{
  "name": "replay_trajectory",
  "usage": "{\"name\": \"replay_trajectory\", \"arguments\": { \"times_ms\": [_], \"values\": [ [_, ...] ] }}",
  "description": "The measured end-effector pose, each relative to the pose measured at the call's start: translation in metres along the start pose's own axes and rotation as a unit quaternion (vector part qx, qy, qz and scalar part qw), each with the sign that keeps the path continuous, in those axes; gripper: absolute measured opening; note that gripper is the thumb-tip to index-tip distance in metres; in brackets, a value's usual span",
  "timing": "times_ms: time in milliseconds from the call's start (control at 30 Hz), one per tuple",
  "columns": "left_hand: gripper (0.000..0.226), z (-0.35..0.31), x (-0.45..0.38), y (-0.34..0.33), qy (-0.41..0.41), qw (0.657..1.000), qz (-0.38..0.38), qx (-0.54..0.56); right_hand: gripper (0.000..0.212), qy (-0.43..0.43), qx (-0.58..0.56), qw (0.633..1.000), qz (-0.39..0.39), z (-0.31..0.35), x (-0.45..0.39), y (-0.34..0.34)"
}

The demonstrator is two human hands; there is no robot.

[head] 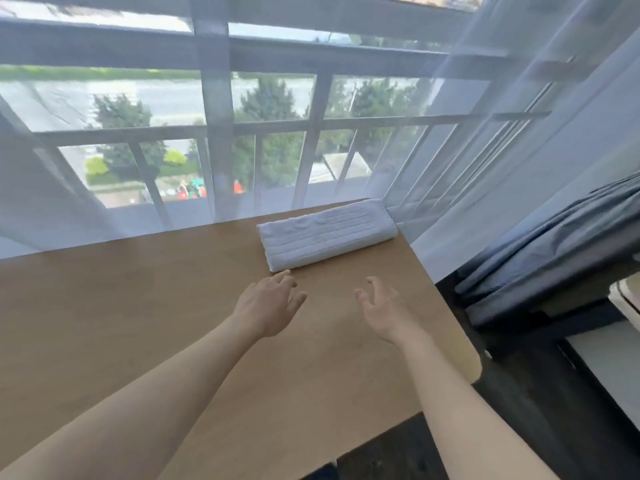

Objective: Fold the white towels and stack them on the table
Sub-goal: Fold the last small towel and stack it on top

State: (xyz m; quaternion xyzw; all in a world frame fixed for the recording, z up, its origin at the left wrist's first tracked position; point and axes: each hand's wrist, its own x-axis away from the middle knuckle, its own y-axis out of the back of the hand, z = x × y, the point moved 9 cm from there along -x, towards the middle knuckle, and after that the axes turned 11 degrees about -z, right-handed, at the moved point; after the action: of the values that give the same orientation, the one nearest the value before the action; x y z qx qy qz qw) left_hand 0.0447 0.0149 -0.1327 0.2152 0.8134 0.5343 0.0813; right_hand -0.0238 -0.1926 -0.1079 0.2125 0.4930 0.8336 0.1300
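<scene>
- A folded white towel (327,233) lies flat at the far right corner of the desk (138,306), its long side slanting a little against the far edge and its right end close to the right edge.
- The left hand (268,304) hovers palm down just beside the towel's near left corner, fingers straight and slightly apart, holding nothing; whether the fingertips touch the cloth cannot be told.
- The right hand (384,306) is near the towel's long near edge but apart from it, fingers spread and loosely bent, gripping nothing.
- Bare wood runs from the hands to the left edge and the near edge.
- A sheer curtain (104,188) hangs along the far edge, with a window railing (214,133) behind it.
- Past the right edge, grey-blue fabric (554,247) is bunched over dark furniture.
- No legible writing or label shows on the towel; it has only ribbed bands.
</scene>
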Motion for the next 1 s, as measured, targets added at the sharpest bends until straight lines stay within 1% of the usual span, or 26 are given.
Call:
{"name": "replay_trajectory", "arguments": {
  "times_ms": [200, 267, 300, 367, 433, 467, 533, 600, 700, 867, 933, 1000],
  "values": [
    [0.046, -0.015, -0.07, -0.035, 0.052, 0.998, -0.039, -0.011, 0.059, 0.061, -0.01, 0.998, 0.027, -0.033, -0.104, -0.004],
    [0.05, -0.017, -0.093, -0.047, 0.07, 0.996, -0.05, -0.014, 0.063, 0.088, -0.026, 0.995, 0.046, -0.039, -0.136, -0.009],
    [0.053, -0.018, -0.103, -0.05, 0.076, 0.995, -0.068, -0.015, 0.065, 0.103, -0.033, 0.993, 0.052, -0.041, -0.15, -0.013],
    [0.059, -0.021, -0.123, -0.054, 0.08, 0.989, -0.12, -0.022, 0.069, 0.148, -0.025, 0.988, 0.038, -0.044, -0.18, -0.016],
    [0.069, -0.019, -0.14, -0.062, 0.083, 0.986, -0.143, -0.025, 0.075, 0.223, 0.029, 0.974, 0.012, -0.04, -0.208, -0.02],
    [0.075, -0.017, -0.148, -0.068, 0.086, 0.986, -0.142, -0.031, 0.079, 0.266, 0.058, 0.962, 0.002, -0.038, -0.22, -0.023],
    [0.085, -0.01, -0.161, -0.081, 0.096, 0.986, -0.12, -0.069, 0.088, 0.331, 0.101, 0.938, 0.009, -0.034, -0.241, -0.034],
    [0.094, -0.002, -0.169, -0.088, 0.101, 0.983, -0.103, -0.112, 0.098, 0.364, 0.12, 0.923, 0.02, -0.034, -0.258, -0.047],
    [0.096, 0.005, -0.176, -0.085, 0.095, 0.979, -0.112, -0.142, 0.104, 0.39, 0.113, 0.914, -0.009, -0.031, -0.277, -0.055],
    [0.071, 0.002, -0.192, -0.059, 0.021, 0.955, -0.211, -0.206, 0.09, 0.406, 0.092, 0.906, -0.079, -0.018, -0.295, -0.052],
    [0.065, 0.004, -0.197, -0.05, -0.001, 0.952, -0.226, -0.208, 0.08, 0.422, 0.098, 0.896, -0.102, -0.015, -0.294, -0.05],
    [0.065, 0.009, -0.2, -0.044, -0.016, 0.95, -0.234, -0.204, 0.07, 0.441, 0.092, 0.882, -0.136, -0.012, -0.292, -0.044]
  ]
}}
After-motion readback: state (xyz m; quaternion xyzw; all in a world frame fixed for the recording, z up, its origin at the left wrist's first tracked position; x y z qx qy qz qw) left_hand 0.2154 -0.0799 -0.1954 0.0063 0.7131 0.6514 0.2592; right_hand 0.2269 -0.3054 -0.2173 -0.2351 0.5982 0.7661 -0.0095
